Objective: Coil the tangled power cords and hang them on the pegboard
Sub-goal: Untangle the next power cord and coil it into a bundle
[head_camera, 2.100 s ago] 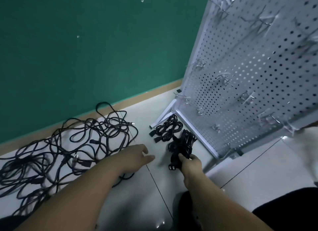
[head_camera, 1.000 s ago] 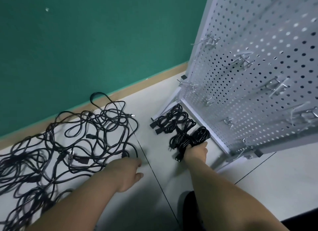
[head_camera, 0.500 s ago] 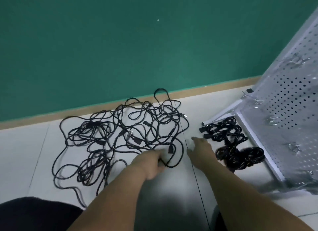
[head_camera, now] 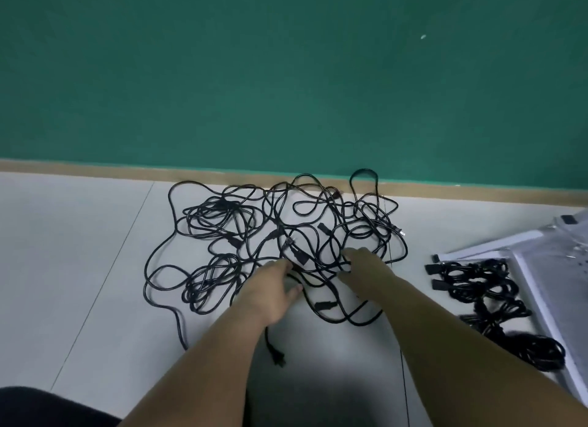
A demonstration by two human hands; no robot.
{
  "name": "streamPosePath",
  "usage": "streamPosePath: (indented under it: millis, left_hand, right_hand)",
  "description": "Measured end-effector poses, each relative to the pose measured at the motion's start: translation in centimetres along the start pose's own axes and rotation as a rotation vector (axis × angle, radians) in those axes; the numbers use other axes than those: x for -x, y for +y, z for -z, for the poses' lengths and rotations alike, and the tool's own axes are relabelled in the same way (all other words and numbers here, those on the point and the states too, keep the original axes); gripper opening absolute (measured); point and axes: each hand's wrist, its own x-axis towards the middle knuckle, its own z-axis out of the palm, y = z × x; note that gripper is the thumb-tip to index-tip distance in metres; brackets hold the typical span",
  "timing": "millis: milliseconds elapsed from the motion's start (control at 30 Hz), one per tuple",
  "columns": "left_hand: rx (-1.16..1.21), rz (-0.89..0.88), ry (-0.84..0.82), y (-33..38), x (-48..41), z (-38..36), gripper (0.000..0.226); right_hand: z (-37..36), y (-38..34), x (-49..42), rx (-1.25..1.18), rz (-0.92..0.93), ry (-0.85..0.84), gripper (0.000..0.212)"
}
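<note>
A big tangle of black power cords sprawls on the pale floor against the green wall. My left hand is at the tangle's near edge, fingers closed around one cord whose plug trails back past my wrist. To its right, my right hand lies on the tangle with fingers spread, holding nothing. Three coiled cord bundles lie in a row on the floor at the right, beside the foot of the white pegboard. Only the pegboard's lower corner shows.
A tan skirting strip runs along the base of the green wall. Tile seams cross the floor left of the tangle. Dark clothing fills the bottom left corner.
My right hand let go of a coiled bundle beside the pegboard and moved left onto the tangle. My left hand closed on a cord. The view swung left, away from the pegboard.
</note>
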Motion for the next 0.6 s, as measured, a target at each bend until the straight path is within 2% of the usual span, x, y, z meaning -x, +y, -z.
streamPosePath:
  millis: [200,333,467,533,600]
  left_hand:
    - [0.089,0.022,-0.034,-1.6,-2.0,-0.9,0.049]
    - [0.148,0.073,-0.043,-3.0,-2.8,-1.6,0.044]
    - [0.147,0.125,-0.077,-4.1,-2.9,-2.0,0.046]
    - [0.139,0.143,-0.092,-4.2,-2.9,-2.0,0.051]
    - [0.143,0.154,-0.109,-4.1,-3.1,-2.0,0.048]
  right_hand:
    - [-0.5,-0.8,-4.6,0.041,0.027,-0.096,0.062]
    - [-1.1,-1.1,-7.4,0.227,-0.019,-0.157,0.067]
    - [-1.6,-1.1,-9.4,0.304,-0.052,-0.197,0.062]
    - [-1.9,-1.3,-9.5,0.23,-0.092,-0.179,0.056]
    - [-1.8,-1.4,-9.3,0.075,-0.119,-0.11,0.04]
